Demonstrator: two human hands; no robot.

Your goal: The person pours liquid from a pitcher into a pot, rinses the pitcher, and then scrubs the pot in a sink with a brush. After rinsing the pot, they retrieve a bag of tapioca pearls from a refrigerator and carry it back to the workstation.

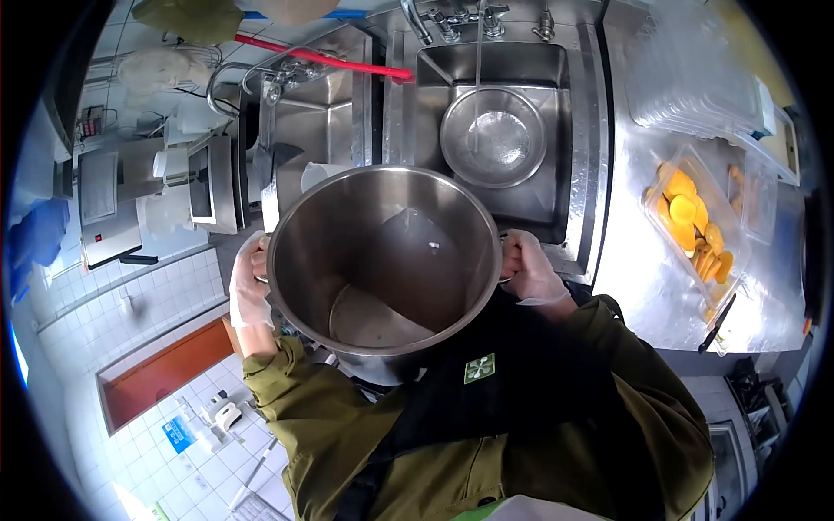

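Steel pot (pixel 385 260) sat between left hand (pixel 249 291) and right hand (pixel 530 271), each clenched on a side handle, with the sink (pixel 560 130) straight ahead.

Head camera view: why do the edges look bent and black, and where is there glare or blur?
Head view: a fisheye lens bends the sink and white tiles and leaves black corners; head view: light glares off the steel counter and the rim of the pot, gripped by the left hand and right hand; head view: the middle is sharp, the edges softer.
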